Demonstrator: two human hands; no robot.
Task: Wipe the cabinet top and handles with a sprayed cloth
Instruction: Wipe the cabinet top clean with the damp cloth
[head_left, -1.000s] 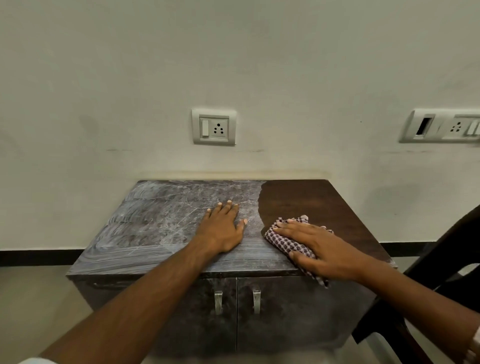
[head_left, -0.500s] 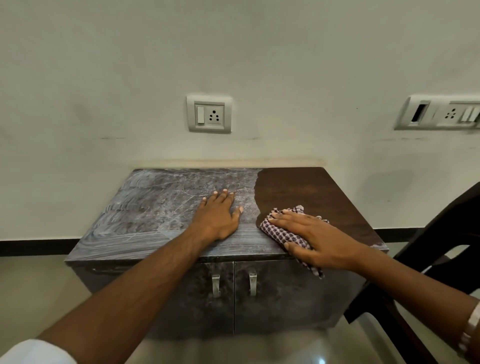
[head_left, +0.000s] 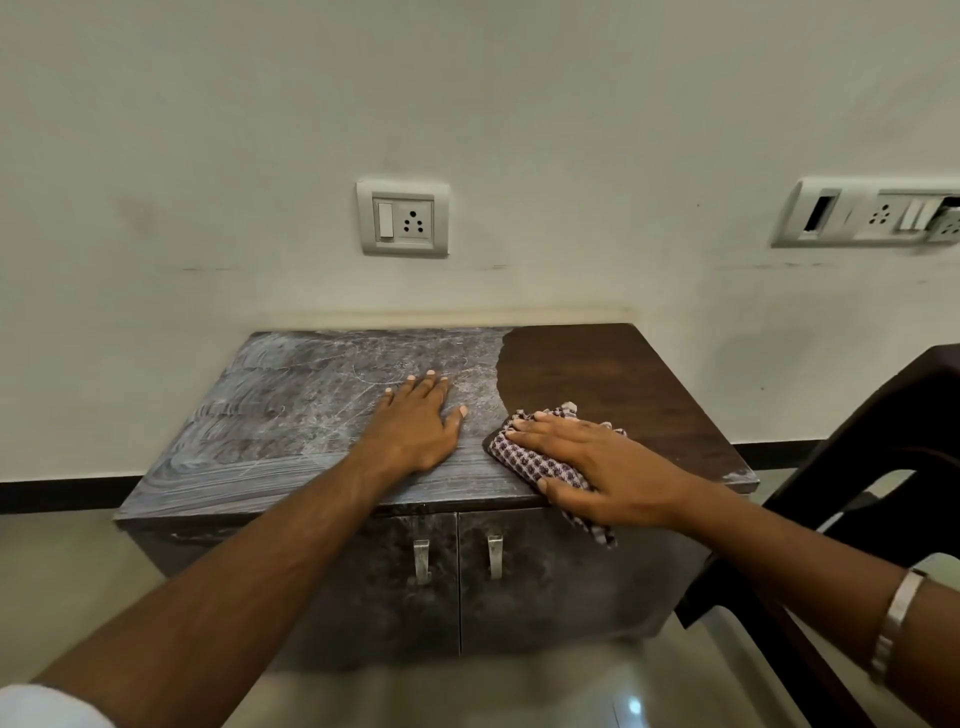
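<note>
A low dark cabinet stands against the wall. Its top (head_left: 291, 415) is grey with dust on the left and middle, and dark brown on the right. My right hand (head_left: 597, 467) lies flat with straight fingers on a checked cloth (head_left: 540, 467), pressing it onto the top near the front edge, at the border of the dusty and dark areas. A corner of the cloth hangs over the front edge. My left hand (head_left: 415, 426) rests flat on the dusty middle of the top. Two metal handles (head_left: 422, 558) (head_left: 494, 556) sit on the doors below.
A dark plastic chair (head_left: 857, 493) stands close to the cabinet's right side. A switch socket (head_left: 404, 217) is on the wall above the cabinet, and a longer socket panel (head_left: 872, 213) is at the right. The floor is pale tile.
My right hand with the cloth has slid a little toward the front edge. The camera view has tilted down slightly. My left hand stays flat in the same spot.
</note>
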